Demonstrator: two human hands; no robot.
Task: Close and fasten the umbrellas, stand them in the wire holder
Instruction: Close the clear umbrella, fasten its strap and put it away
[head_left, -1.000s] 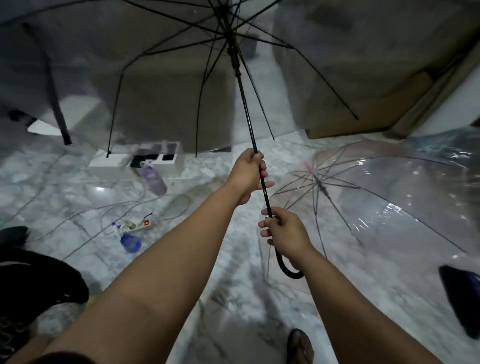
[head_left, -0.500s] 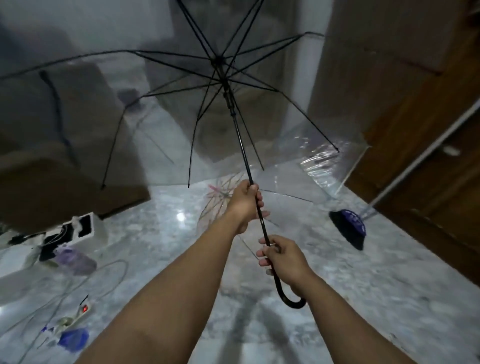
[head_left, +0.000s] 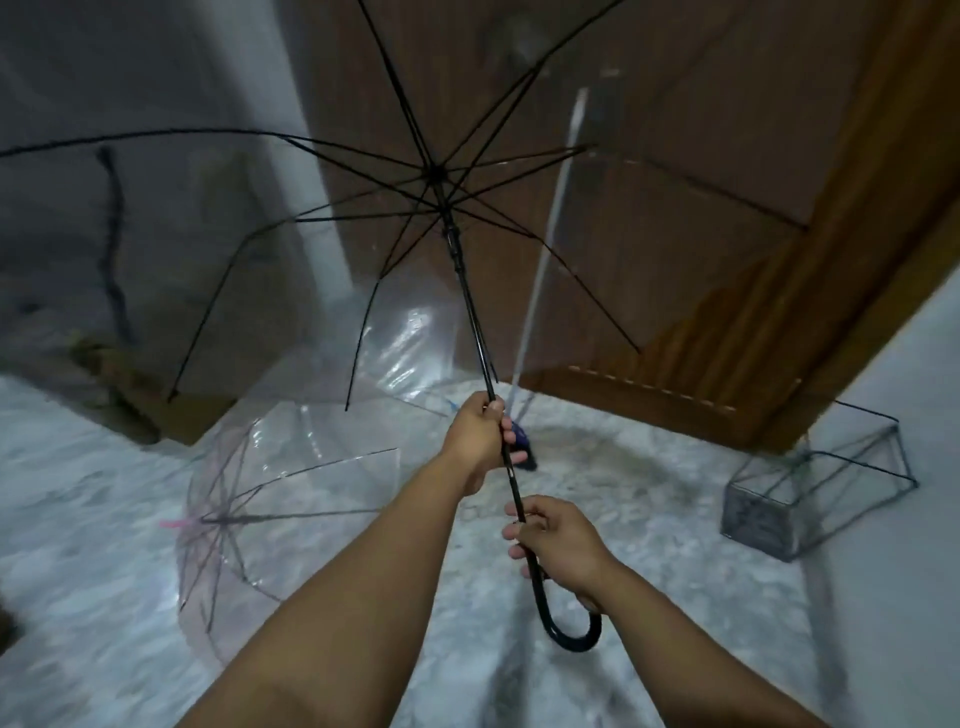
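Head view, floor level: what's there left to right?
Pink-tipped clear umbrella lying open → left hand on the black umbrella's shaft → right hand at its handle → wire holder.

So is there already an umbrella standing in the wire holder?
No, the wire holder by the door holds nothing, and the black-framed umbrella is open in the person's hands.

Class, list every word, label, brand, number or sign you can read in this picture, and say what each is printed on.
None can be read. No print shows on the held umbrella, the floor umbrella, the wire holder, the door or the broom; the picture is motion-blurred.
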